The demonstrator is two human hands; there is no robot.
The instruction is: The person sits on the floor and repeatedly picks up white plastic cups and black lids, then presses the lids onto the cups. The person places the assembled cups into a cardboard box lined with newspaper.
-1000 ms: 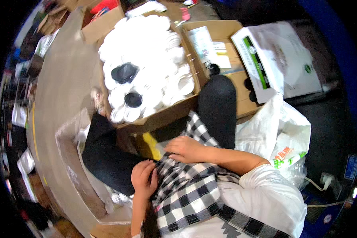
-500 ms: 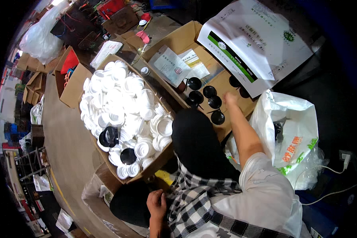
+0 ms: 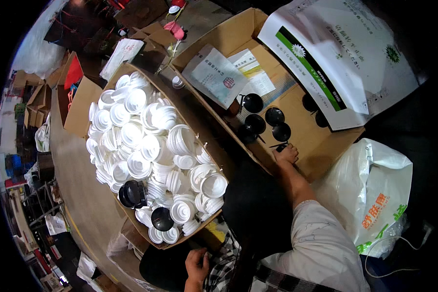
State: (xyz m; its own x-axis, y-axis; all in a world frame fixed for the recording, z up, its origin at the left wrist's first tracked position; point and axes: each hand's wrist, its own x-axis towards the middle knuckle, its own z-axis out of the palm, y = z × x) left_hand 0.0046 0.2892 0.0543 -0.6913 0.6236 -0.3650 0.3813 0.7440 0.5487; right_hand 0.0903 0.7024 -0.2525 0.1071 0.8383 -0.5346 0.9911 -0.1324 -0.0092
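My right hand (image 3: 288,154) reaches into a shallow cardboard box (image 3: 321,153) on the right. Its fingers are closed on a small black piece (image 3: 280,148), mostly hidden by the hand, with a thin stem sticking out. Beside it lie several glossy black round cups (image 3: 281,131) with thin stems, set close together on the box floor. My left hand (image 3: 197,265) rests by my lap, its fingers curled in with nothing showing in them. To the left, a cardboard box is heaped with white round plastic lids (image 3: 151,148). Two black round pieces (image 3: 161,219) lie on that heap.
Papers (image 3: 216,75) lie in the far part of the right box, and a large printed white sheet (image 3: 345,63) drapes over its far side. A white plastic bag (image 3: 370,194) stands at right near a cable. Another open carton (image 3: 82,104) stands far left.
My right hand has come nearer and closed on the nearest black cup, which showed uncovered before. The view has shifted slightly. My left hand stays curled by my lap.
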